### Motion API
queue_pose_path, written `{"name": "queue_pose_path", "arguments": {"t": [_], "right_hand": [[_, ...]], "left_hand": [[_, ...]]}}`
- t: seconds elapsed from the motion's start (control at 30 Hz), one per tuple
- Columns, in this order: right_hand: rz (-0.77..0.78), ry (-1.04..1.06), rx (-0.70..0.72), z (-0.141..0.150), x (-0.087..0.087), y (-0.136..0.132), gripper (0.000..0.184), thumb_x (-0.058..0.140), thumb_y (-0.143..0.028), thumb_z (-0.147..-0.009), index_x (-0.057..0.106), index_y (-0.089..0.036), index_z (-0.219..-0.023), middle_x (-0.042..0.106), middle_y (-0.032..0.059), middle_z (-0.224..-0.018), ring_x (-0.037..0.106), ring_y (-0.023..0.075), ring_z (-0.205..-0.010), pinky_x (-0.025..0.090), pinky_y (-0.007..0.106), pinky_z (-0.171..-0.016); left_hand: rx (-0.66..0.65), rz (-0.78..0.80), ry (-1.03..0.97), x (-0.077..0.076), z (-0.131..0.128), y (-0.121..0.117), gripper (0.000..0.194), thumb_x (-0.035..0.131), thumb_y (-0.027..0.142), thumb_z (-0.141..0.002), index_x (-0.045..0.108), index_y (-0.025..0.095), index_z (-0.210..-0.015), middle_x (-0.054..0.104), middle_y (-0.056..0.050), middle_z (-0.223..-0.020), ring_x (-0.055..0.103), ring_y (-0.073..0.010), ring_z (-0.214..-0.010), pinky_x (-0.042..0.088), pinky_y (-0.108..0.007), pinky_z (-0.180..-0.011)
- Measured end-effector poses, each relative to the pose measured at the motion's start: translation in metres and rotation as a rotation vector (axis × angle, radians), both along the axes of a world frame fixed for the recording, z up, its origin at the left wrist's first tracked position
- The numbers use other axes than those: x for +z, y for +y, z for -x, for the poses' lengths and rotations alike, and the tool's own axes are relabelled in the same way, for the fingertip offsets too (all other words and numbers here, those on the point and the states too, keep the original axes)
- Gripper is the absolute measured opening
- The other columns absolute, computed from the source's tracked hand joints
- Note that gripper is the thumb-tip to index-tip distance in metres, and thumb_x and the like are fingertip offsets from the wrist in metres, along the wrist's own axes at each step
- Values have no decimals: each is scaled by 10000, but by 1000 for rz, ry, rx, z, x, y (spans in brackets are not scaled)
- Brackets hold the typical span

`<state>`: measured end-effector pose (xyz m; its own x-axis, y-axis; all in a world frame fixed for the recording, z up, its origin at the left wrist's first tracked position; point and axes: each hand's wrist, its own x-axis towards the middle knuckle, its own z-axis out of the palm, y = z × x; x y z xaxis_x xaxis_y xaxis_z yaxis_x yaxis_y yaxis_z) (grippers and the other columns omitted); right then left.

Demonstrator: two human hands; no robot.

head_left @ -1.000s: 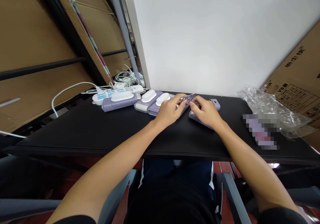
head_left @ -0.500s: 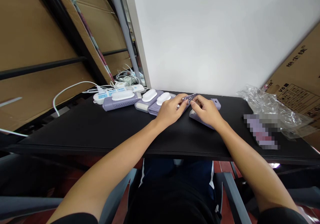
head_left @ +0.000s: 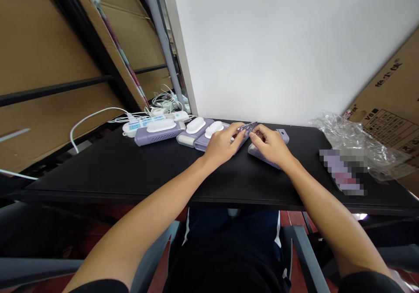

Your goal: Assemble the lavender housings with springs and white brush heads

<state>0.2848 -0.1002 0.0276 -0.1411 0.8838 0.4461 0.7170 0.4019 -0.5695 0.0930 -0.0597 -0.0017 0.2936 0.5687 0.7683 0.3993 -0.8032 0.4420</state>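
Both hands meet over the back middle of the table. My left hand (head_left: 222, 144) pinches the left side of a small, thin purple slatted piece (head_left: 249, 127); its exact kind I cannot make out. At that piece's right end, the fingers of my right hand (head_left: 270, 144) are closed on it. Below the right hand lies a purple case with rows of holes (head_left: 264, 158), partly covered by the hand. To the left stand a purple case with holes (head_left: 160, 137) and other purple cases (head_left: 186, 139), topped with white oval pieces (head_left: 195, 125). Part of the nearest one hides behind my left hand.
A white power strip (head_left: 131, 129) with tangled cables lies at the back left of the black table (head_left: 137, 171). On the right are a blurred-out phone-like object (head_left: 342, 173), crumpled clear plastic (head_left: 356, 136) and a cardboard box (head_left: 393, 105). A white wall (head_left: 278, 53) rises behind.
The purple slatted piece has tilted slightly between my fingers. Both hands stay in almost the same place, and the other things have not moved.
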Motion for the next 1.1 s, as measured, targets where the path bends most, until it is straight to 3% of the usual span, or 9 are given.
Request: {"name": "queue_pose_path", "arguments": {"t": [0.37,0.7,1.1], "right_hand": [[-10,-2,-22,-2,-2,2,264,537,-483,-986,630,-239,-945,685,-10,-764,609,176,-700,358,288,-650],[27,-22,35,1,-1,-3,227,552,-462,-980,615,-249,-932,596,-39,-658,543,163,-624,355,288,-634],[19,-20,10,0,1,-2,229,553,-460,-979,639,-249,-958,627,-29,-665,561,173,-623,376,289,-641]], "left_hand": [[-8,4,-13,0,0,-1,230,570,309,-1030,687,210,-1201,806,-18,-968,762,-144,-815,524,-221,-699],[-7,-27,0,0,0,-1,231,564,292,-1027,690,199,-1197,804,-11,-940,755,-134,-805,520,-211,-696],[-6,29,9,-1,0,-1,256,555,333,-1030,687,212,-1214,809,-26,-984,766,-150,-849,539,-221,-718]]}}
